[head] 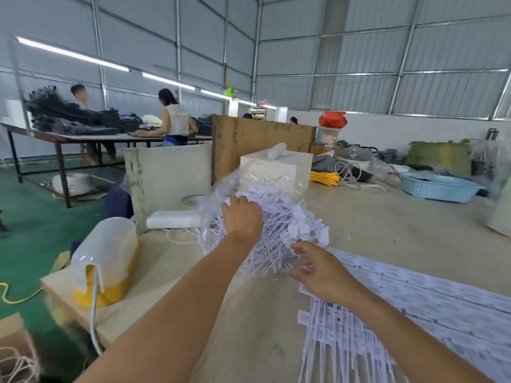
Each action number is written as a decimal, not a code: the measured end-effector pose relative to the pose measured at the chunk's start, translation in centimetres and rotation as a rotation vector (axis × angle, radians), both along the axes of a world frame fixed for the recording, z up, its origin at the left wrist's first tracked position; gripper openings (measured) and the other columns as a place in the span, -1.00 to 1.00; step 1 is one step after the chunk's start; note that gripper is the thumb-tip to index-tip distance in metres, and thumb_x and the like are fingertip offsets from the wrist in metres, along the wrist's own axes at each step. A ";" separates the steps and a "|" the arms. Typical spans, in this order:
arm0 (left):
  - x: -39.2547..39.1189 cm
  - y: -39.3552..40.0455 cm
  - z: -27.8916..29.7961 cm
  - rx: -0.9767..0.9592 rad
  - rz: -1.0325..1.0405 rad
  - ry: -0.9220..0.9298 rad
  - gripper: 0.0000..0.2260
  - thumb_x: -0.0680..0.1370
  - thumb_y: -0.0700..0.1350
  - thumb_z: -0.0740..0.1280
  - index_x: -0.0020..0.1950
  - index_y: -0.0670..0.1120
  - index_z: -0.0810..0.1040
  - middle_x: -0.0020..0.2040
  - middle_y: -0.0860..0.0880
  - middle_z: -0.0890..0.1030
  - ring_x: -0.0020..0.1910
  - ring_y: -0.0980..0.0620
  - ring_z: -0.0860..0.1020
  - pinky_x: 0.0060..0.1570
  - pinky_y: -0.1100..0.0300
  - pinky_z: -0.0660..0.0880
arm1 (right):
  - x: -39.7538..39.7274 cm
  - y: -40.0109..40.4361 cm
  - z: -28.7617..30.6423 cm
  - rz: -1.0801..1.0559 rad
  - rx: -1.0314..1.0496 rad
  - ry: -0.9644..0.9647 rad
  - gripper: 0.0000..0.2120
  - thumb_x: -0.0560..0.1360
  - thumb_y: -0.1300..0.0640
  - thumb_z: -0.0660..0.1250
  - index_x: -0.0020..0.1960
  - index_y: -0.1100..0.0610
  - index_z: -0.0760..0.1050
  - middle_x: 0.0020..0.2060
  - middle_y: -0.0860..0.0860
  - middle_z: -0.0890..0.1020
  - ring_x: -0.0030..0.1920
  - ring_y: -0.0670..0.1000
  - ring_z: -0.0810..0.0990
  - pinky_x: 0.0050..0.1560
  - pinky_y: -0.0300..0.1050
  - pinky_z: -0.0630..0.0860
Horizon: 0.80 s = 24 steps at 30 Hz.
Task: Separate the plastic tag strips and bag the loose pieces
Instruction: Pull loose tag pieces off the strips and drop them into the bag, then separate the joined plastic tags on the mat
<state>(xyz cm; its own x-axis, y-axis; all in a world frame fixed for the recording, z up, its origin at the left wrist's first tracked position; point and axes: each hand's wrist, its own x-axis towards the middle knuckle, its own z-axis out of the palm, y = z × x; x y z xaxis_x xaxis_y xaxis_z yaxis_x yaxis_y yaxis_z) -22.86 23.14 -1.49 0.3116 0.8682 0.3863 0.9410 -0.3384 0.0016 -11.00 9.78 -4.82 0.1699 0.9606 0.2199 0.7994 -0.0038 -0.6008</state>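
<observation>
Our left hand (243, 217) presses into the loose tags (279, 228) heaped in the clear bag (221, 189) on the table (387, 217), fingers buried, so we can't tell its grip. Right hand (318, 272) pinches the bag's near edge; uncut strips (414, 305) lie beside it, blurred.

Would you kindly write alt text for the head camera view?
A person's left hand presses into a heap of loose white tags in a clear plastic bag, while the right hand gathers tags at its edge. Unseparated tag strips lie on the table.
</observation>
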 end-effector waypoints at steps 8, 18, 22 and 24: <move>1.9 -6.2 3.3 0.196 -0.125 -0.072 -0.60 0.47 -0.18 0.25 0.30 -0.21 0.36 0.21 -0.17 0.38 0.19 -0.19 0.35 0.11 -0.06 0.32 | 1.1 -3.2 2.3 -0.063 0.133 0.117 -0.69 0.52 0.21 0.34 0.26 0.11 0.48 0.18 -0.01 0.53 0.05 -0.09 0.51 0.04 -0.30 0.47; 10.5 -17.6 1.7 -0.036 -0.954 -0.050 -0.67 0.60 -0.02 0.19 0.36 -0.02 0.42 0.27 -0.05 0.42 0.25 -0.07 0.33 0.23 0.07 0.34 | 16.3 -18.5 4.4 -0.572 0.198 0.112 -0.84 0.46 0.37 0.35 0.04 0.37 0.57 -0.12 0.21 0.61 -0.12 0.06 0.54 0.00 -0.07 0.51; 13.5 -20.1 -0.7 -0.342 -1.117 0.096 -0.44 0.50 0.30 0.17 0.40 0.02 0.38 0.32 -0.01 0.38 0.32 -0.02 0.30 0.32 0.02 0.29 | 20.3 -23.0 2.8 -0.739 0.071 0.018 -0.84 0.45 0.30 0.36 0.01 0.31 0.62 -0.07 0.18 0.66 -0.10 0.04 0.57 0.06 -0.13 0.47; 14.6 -20.5 -2.0 -0.298 -1.132 0.203 -0.36 0.45 0.37 0.16 0.43 0.05 0.33 0.31 0.04 0.34 0.29 -0.01 0.29 0.29 0.03 0.29 | 21.0 -24.0 1.6 -0.757 0.038 0.036 -0.87 0.45 0.28 0.37 -0.03 0.25 0.64 -0.09 0.16 0.67 -0.12 0.04 0.58 0.03 -0.11 0.49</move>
<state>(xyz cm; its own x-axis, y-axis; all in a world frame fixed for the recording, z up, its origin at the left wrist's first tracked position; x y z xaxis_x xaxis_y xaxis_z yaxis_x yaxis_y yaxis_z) -8.31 2.65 -3.47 0.9918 0.1067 0.0708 0.0988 -0.9894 0.1065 10.01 -14.26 -3.22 0.7878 0.5705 0.2324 0.5666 -0.5229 -0.6368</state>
